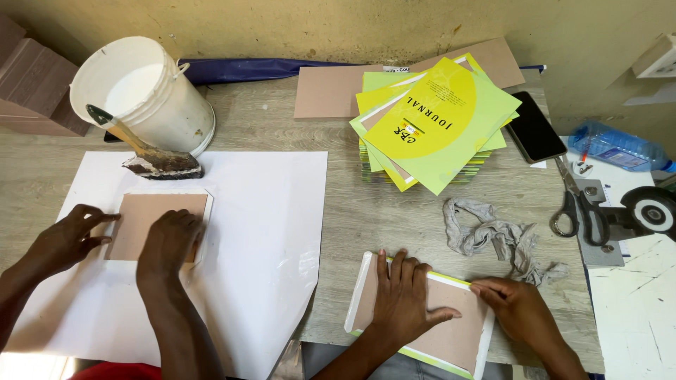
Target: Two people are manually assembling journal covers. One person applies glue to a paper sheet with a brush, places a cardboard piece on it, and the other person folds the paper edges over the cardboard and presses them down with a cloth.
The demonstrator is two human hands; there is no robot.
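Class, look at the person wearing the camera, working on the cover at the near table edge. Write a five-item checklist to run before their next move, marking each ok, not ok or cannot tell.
1. Left hand lies flat on the brown board, pinning it: ok.
2. Right hand has its fingertips on the board's right edge: ok.
3. White flap on the left edge lies flat: not ok, it looks raised.
4. Grey rag is close by: ok.
5. Brush is close by: not ok, it lies by the white bucket, near a co-worker's hands.
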